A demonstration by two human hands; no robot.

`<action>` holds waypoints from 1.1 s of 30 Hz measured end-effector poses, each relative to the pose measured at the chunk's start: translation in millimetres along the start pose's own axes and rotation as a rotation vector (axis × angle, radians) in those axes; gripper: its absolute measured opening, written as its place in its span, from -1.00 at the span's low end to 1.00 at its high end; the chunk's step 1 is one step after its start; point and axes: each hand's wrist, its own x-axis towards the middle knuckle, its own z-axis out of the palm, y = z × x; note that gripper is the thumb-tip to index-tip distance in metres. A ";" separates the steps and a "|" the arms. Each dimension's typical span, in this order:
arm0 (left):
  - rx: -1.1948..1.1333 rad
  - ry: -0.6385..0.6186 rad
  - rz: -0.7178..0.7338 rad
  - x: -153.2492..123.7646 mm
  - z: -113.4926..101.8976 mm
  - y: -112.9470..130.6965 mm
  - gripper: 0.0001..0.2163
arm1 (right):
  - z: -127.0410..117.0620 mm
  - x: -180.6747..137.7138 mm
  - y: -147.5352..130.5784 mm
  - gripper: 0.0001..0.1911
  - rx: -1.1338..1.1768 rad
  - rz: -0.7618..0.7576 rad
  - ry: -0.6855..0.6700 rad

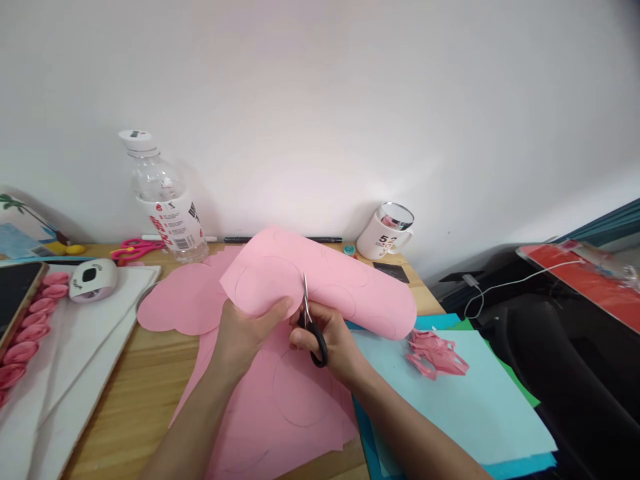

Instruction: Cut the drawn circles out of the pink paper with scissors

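Observation:
My left hand (245,333) grips the near edge of a curled sheet of pink paper (330,273) marked with pencilled circles, its thumb lying on top. In my right hand (327,337) is a pair of black-handled scissors (317,343), with fingers in the loops. The blades point away from me and meet the paper along a drawn circle. Under both hands lie more pink sheets (295,413) with circles drawn on them. To the left of my left hand rests a pink paper piece with a scalloped edge (180,300).
A clear bottle (167,207) and a white mug (385,233) stand by the wall. Pink scraps (437,353) lie on light blue paper (465,413) at right. Pink-handled scissors (135,249), a white device (93,280), rolled pink paper flowers (35,331) and a phone (17,293) are at left.

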 end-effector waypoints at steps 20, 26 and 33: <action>0.040 0.012 -0.043 3.7 -3.5 -4.1 -0.68 | 1.2 -0.2 0.8 -0.69 0.024 0.025 0.004; 0.063 0.019 -0.076 1.8 -3.0 3.6 -0.70 | -0.1 0.2 3.1 -0.72 0.026 0.022 -0.007; 0.152 0.096 -0.058 -0.6 -1.3 8.2 -0.72 | 3.5 -0.9 0.9 -0.68 0.008 0.031 0.017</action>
